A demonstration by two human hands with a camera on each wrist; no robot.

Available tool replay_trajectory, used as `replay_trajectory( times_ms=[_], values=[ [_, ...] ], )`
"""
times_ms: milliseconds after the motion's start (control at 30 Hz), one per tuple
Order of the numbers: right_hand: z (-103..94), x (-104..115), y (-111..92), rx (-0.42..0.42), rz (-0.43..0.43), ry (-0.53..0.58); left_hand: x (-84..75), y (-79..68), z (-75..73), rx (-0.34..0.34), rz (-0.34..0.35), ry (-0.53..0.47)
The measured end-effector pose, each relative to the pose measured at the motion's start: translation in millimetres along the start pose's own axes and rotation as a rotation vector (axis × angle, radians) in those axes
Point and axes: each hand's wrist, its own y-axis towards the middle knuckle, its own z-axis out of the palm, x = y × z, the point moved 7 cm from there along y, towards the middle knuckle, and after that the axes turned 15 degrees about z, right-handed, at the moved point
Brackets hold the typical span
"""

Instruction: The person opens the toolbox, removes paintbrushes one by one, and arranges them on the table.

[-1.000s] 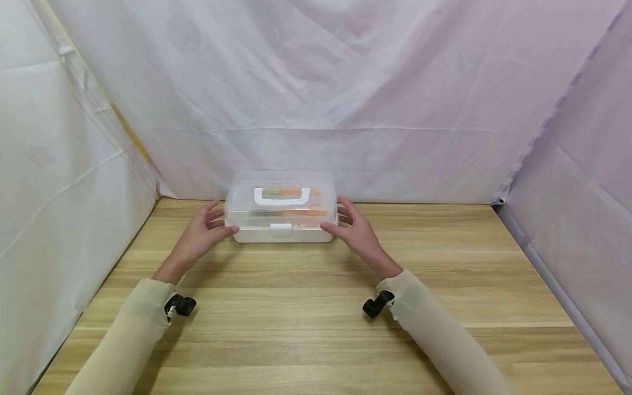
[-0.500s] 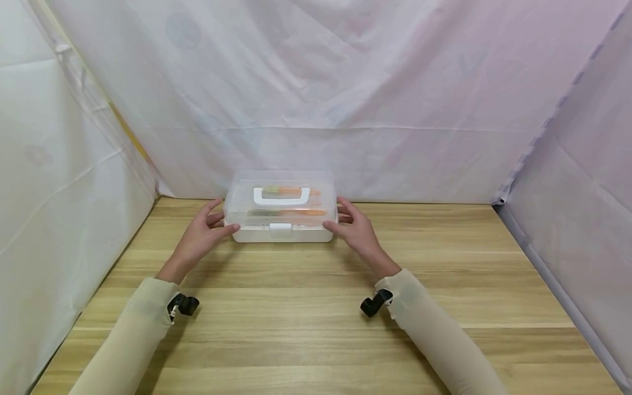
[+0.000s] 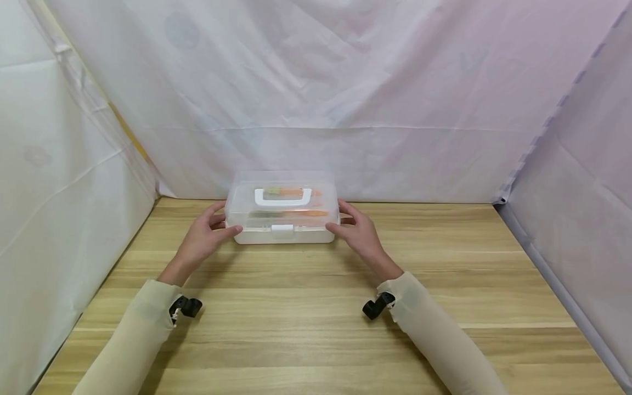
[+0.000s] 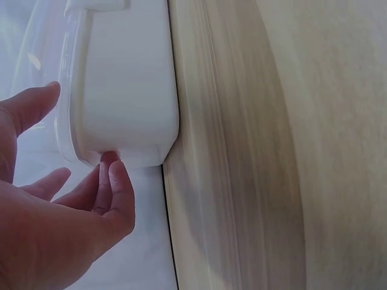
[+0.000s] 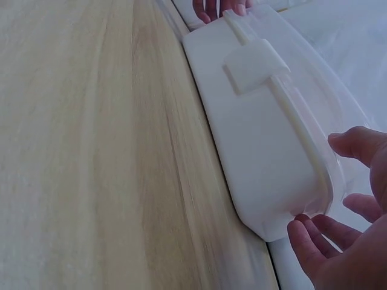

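A storage box (image 3: 257, 235) with a white base and a clear lid stands at the back of the table. Its lid is down, with a white front latch (image 3: 282, 231) and a white carry handle (image 3: 283, 202). Through the lid show long orange-and-green items, blurred. My left hand (image 3: 199, 238) holds the box's left end, thumb near the front corner and fingertips under the lid rim. At the opposite end my right hand (image 3: 362, 236) holds it the same way; in the right wrist view its fingertips (image 5: 299, 232) touch the end wall below the rim.
The wood-grain table (image 3: 286, 318) stretches in front of the box. Right behind the box hangs a pale cloth (image 3: 419, 159), and more cloth walls in the left and right sides. Each sleeve bears a black wrist camera (image 3: 190, 307).
The box has shifted very slightly to the right in the head view, and both hands with it. The right thumb has slid a little outward along the lid's front edge.
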Motion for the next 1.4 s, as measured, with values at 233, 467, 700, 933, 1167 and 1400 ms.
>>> replay_trajectory(
  times_ms=[233,467,700,933,1167,1400],
  values=[
    [-8.0,-3.7,-6.4,-0.023,-0.008,-0.031,-5.5,-3.9,6.4,0.022,0.007,0.024],
    [-19.7,-8.5,-17.1,-0.034,0.001,-0.025,-13.8,-7.0,14.6,0.050,0.025,0.042],
    [-32.1,-12.4,-30.5,-0.021,-0.004,-0.018,-23.5,-11.0,23.9,0.072,0.044,0.097],
    [-44.6,-17.6,-40.0,-0.038,-0.008,-0.032,-33.0,-14.7,33.7,0.109,0.034,0.113],
    [-54.9,-25.7,-52.5,-0.049,-0.011,-0.020,-39.9,-18.4,42.8,0.135,0.055,0.109],
    [-65.1,-32.4,-63.5,-0.049,-0.015,-0.030,-42.5,-22.8,51.7,0.136,0.066,0.102]
  ],
)
